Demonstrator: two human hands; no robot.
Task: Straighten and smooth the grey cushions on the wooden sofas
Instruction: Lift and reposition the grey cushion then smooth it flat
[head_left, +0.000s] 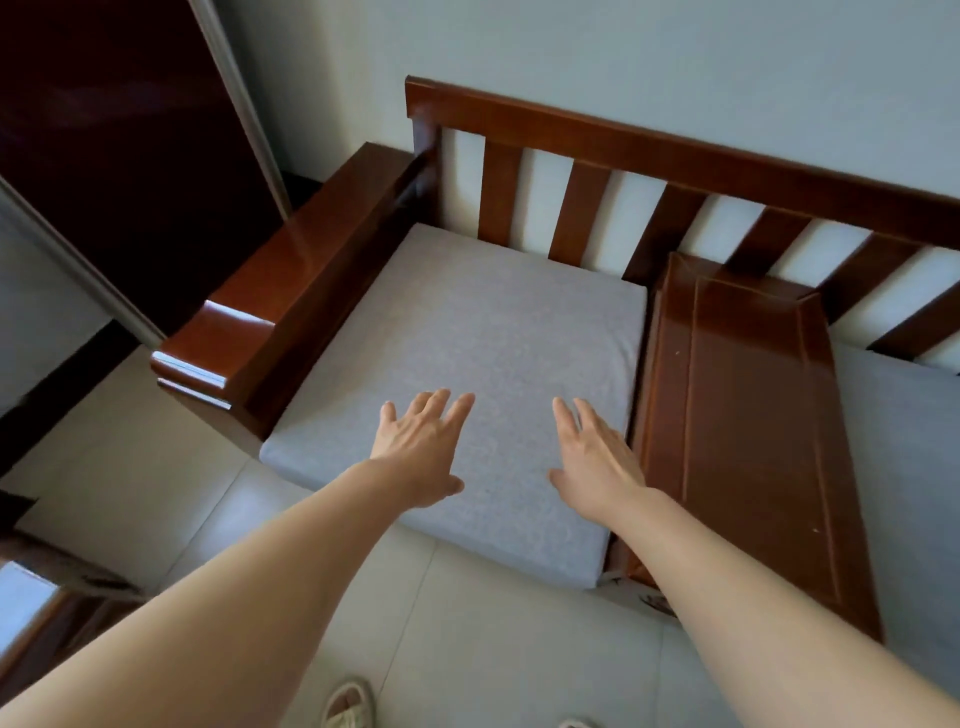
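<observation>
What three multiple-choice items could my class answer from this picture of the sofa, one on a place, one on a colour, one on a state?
1. Where does the wooden centre console lie?
A. Left of the grey cushion
B. Right of the grey cushion
C. On top of the grey cushion

2. What colour is the seat cushion under the hands?
A. Grey
B. Red
C. Green

3. How are the left hand and right hand held?
A. Clenched in fists
B. Pinching the cushion's corner
C. Open, fingers straight, over the cushion

Answers:
1 B: the console borders the cushion's right edge.
2 A: the fabric is light grey against the brown wooden sofa.
3 C: both hands have straight, spread fingers and grip nothing.
</observation>
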